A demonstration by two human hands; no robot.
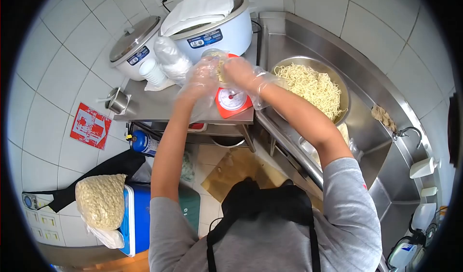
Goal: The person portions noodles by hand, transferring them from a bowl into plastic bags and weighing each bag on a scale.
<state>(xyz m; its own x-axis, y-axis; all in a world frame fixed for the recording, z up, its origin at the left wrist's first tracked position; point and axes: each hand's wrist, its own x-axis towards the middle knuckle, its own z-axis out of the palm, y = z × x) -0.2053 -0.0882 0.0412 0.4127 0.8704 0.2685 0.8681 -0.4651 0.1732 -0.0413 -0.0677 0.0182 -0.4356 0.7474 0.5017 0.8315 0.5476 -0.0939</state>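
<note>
My left hand (pixel 204 75), in a loose clear plastic glove, curls against the left side of a portion of yellow noodles (pixel 221 71) in what looks like clear plastic. From the right, my right hand (pixel 240 74), gloved likewise, closes at the same noodles; its fingertips are partly hidden. Both hands are above a red dial scale (pixel 233 101), whose white face points toward me. The scale's top is mostly covered by the hands and noodles. To the right, a big metal bowl (pixel 345 89) holds a heap of loose noodles (pixel 308 89).
Behind my hands stand a large white cooker (pixel 212 38) with a cloth on it and a smaller lidded cooker (pixel 140 42). White cups (pixel 152 72) and a metal cup (pixel 117 100) are left on the steel table. A sink with a faucet (pixel 409 133) lies right.
</note>
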